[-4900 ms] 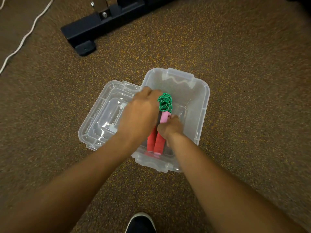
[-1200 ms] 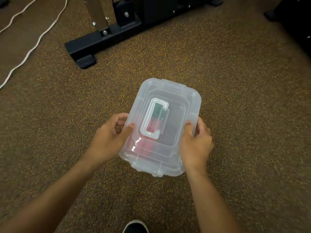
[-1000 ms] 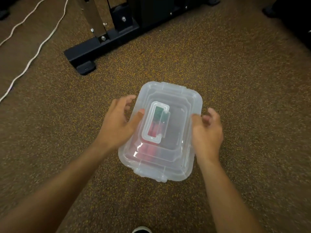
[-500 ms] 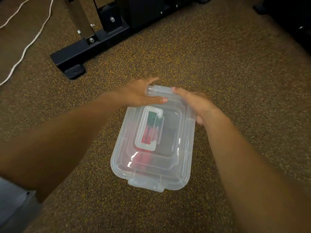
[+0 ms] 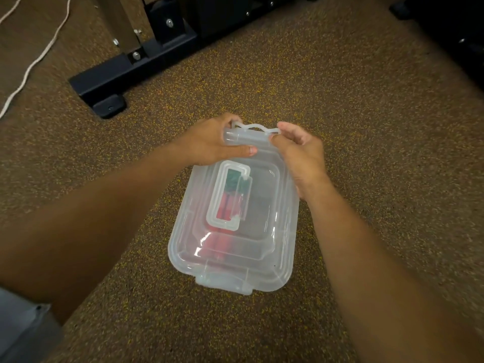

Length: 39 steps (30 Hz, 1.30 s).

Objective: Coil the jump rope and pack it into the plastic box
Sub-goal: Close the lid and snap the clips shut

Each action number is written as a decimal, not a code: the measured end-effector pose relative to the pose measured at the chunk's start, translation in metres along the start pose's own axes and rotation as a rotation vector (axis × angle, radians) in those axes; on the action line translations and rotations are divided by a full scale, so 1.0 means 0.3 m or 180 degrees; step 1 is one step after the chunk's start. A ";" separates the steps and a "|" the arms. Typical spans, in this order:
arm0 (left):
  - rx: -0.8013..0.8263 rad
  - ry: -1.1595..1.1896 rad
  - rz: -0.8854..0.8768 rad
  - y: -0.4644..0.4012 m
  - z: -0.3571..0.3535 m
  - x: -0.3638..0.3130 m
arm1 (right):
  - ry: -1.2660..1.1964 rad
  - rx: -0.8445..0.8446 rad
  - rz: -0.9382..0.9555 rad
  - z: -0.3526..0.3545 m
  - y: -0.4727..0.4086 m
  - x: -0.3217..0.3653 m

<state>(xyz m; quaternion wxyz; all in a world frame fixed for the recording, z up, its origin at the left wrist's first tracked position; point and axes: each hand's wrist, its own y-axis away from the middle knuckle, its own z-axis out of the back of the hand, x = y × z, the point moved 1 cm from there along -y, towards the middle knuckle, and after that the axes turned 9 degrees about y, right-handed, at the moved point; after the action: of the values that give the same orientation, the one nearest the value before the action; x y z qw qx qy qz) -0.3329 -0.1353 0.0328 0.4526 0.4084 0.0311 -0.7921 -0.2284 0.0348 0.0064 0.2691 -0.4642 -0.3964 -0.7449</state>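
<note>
Rope [image 5: 230, 195] packed, lid [image 5: 262, 210] on; left hand [image 5: 209, 145] and right hand [image 5: 301, 150] both pinch the far latch [image 5: 252, 128], unfastened I'd say

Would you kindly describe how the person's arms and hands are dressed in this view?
Both forearms are bare, with no sleeves showing. The left hand and right hand wear no gloves; no rings, watch or bracelets are visible. A bit of grey-blue fabric shows at the lower left corner.

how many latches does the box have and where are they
2 show. The far latch stands up at the far end of the box, with the left hand and right hand on it. The near latch lies folded down at the near end.
</note>
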 end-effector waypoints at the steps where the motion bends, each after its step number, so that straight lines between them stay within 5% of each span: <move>1: -0.0026 0.0061 -0.0022 0.002 -0.001 0.000 | 0.0170 -0.0006 0.0026 -0.002 0.003 0.002; 12: -0.0387 0.0053 -0.0133 0.004 -0.016 0.013 | 0.1003 -0.0391 0.0444 -0.010 0.003 0.017; 19: -0.0829 -0.0480 -0.0976 0.171 -0.053 0.038 | 0.1727 -0.1136 0.1733 0.024 0.217 0.019; 27: -0.0748 -0.0888 -0.1767 0.682 -0.238 0.207 | 0.2000 -0.0560 0.2676 0.069 0.670 -0.282; 32: -0.0830 -0.0997 -0.1600 0.782 -0.319 0.290 | 0.2929 0.0078 0.2481 0.060 0.787 -0.411; 39: -0.1056 -0.1237 -0.1699 0.744 -0.355 0.323 | 0.3481 -0.0868 0.2897 0.023 0.704 -0.472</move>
<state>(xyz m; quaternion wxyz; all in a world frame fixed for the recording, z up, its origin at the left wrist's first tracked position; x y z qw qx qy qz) -0.1263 -0.2890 -0.0318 0.2876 0.1489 0.1781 -0.9292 -0.0026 -0.0689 -0.0479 0.6521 -0.1736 0.1239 -0.7276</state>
